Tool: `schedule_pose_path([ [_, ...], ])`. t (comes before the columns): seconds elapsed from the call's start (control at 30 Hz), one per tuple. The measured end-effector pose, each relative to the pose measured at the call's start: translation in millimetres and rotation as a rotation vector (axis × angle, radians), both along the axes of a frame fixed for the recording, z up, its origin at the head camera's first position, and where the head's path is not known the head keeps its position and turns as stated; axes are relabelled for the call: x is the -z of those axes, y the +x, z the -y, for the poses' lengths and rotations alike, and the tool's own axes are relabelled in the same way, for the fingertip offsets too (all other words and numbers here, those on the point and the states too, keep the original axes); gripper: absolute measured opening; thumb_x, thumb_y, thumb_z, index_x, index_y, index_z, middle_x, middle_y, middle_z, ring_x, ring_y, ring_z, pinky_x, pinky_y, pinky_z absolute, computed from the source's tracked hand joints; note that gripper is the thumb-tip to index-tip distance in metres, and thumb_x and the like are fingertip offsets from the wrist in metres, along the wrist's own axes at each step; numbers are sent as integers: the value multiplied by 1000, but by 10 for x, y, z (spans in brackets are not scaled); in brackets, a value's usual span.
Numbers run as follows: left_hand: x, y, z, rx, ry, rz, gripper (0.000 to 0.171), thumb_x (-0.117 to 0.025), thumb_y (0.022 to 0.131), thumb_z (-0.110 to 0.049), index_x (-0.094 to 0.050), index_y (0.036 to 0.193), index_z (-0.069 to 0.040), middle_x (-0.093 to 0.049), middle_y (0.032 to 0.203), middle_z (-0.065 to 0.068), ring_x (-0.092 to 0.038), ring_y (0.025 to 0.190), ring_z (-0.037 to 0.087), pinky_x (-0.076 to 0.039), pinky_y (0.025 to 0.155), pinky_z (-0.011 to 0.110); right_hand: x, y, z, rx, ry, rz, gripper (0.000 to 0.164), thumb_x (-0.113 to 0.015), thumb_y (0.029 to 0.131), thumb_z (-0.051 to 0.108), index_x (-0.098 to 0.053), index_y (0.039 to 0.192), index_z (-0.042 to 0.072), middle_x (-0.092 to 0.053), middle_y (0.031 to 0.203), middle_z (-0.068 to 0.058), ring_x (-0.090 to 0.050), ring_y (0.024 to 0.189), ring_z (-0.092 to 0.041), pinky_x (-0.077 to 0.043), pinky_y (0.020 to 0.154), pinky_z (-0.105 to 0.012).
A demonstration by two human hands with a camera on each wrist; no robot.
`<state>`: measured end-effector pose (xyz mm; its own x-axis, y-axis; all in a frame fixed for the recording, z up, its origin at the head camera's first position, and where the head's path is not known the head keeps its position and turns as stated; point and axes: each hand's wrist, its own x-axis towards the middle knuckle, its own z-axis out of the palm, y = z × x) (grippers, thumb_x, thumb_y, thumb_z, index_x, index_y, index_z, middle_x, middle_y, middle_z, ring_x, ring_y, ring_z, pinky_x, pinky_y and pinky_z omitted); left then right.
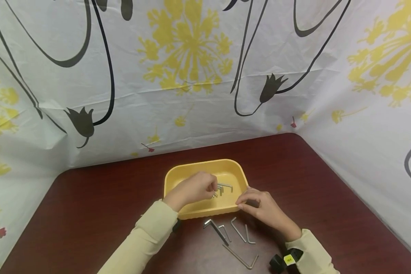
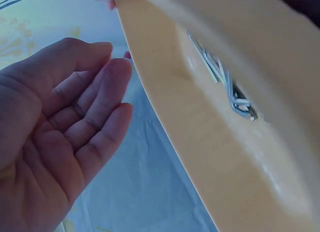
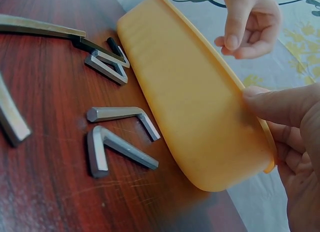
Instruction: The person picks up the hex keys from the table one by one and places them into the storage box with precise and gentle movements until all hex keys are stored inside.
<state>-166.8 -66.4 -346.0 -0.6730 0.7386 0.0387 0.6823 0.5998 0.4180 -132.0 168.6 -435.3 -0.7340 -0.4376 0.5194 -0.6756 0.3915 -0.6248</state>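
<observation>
A yellow plastic tray (image 1: 209, 212) stands on the table, and several small L-shaped hex keys (image 2: 239, 101) lie inside on its floor. My left hand (image 1: 196, 186) hovers over the tray. Its fingers are loosely curled, and in the left wrist view nothing shows between them. At the tray's right side my right hand (image 1: 262, 207) pinches the rim, thumb on the near side and fingers beyond. Several more hex keys lie on the table in front of the tray, among them a thick one (image 1: 217, 232) and a long one (image 1: 239, 257).
The dark red-brown table (image 1: 106, 213) has rounded far corners. A white cloth (image 1: 198, 118) with flower prints hangs behind it and along both sides. A black wrist device (image 1: 289, 260) with a yellow label sits at my right sleeve.
</observation>
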Motion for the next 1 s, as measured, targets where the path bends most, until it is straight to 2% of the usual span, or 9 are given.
schedule_pose_path([
  [0.23,70,140,9,-13,30,-7,11,-63,76,2,-66,84,-4,-59,74,-3,-52,69,10,-44,65,19,8,-6,-1,-1,0,5,9,-72,76,7,-68,81,14,-66,81,7,-63,89,-20,-32,100,-26],
  [0.53,185,278,25,-18,40,-37,9,-63,75,1,-64,78,-7,-53,67,-6,-46,65,7,-41,61,17,14,22,2,41,22,30,14,-73,75,7,-68,81,17,-66,81,7,-61,95,-22,-32,100,-26],
  [0.63,214,309,36,-3,24,-80,8,-65,75,-1,-64,77,-9,-54,68,-7,-47,68,7,-42,64,18,-44,50,33,40,17,12,16,-73,72,1,-68,80,14,-66,78,3,-62,90,-21,-32,100,-29],
  [0.77,227,354,52,19,17,-123,8,-66,74,-2,-64,76,-10,-55,69,-8,-49,70,7,-42,66,18,-206,122,84,46,18,26,15,-72,70,-4,-67,77,8,-66,76,-1,-63,88,-21,-33,99,-31],
  [0.87,231,392,54,26,13,-137,7,-67,74,-4,-65,76,-10,-57,69,-9,-49,69,5,-42,66,16,-306,164,110,64,30,58,13,-72,70,-5,-67,77,6,-66,76,0,-63,89,-17,-33,99,-28],
  [1.0,228,474,57,12,-3,-136,5,-67,76,-5,-65,77,-10,-59,72,-9,-50,68,1,-41,63,13,-343,180,121,68,35,64,13,-72,70,-5,-67,77,6,-67,76,0,-62,90,-17,-34,99,-30],
])
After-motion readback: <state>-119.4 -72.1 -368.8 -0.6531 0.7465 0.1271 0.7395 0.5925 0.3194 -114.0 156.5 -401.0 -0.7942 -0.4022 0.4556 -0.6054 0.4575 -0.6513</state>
